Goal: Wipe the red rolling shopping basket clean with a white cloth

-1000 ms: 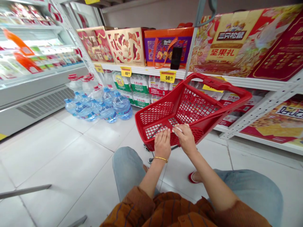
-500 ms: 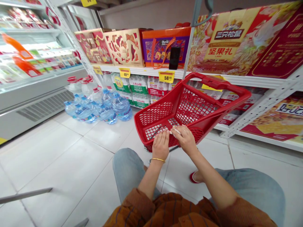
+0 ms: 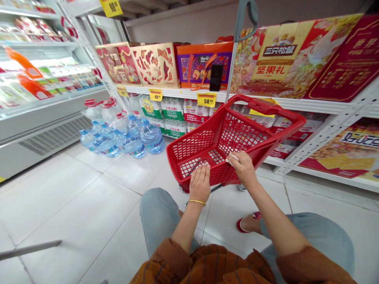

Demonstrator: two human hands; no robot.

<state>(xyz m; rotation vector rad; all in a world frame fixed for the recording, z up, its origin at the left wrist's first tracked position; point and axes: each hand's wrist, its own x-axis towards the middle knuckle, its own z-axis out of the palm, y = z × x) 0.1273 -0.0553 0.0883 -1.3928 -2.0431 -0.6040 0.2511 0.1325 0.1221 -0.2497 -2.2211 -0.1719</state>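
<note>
left fingers [image 3: 200, 173] curl over the red cart [image 3: 222, 173], right fingers [image 3: 243, 158] clasping a white wad [image 3: 233, 157] against it.

The person's left hand [image 3: 200, 184] lies over the near rim of a red shopping cart [image 3: 222, 175] at seven o'clock; the right hand [image 3: 244, 169] pinches a white wad [image 3: 233, 157] there at four. Water bottles [image 3: 152, 136] stand on the floor at nine, and gift boxes [image 3: 204, 65] line a shelf [image 3: 296, 103] from ten to one.

Right fingers [image 3: 241, 157] partly hide a white wad [image 3: 232, 157].
</note>
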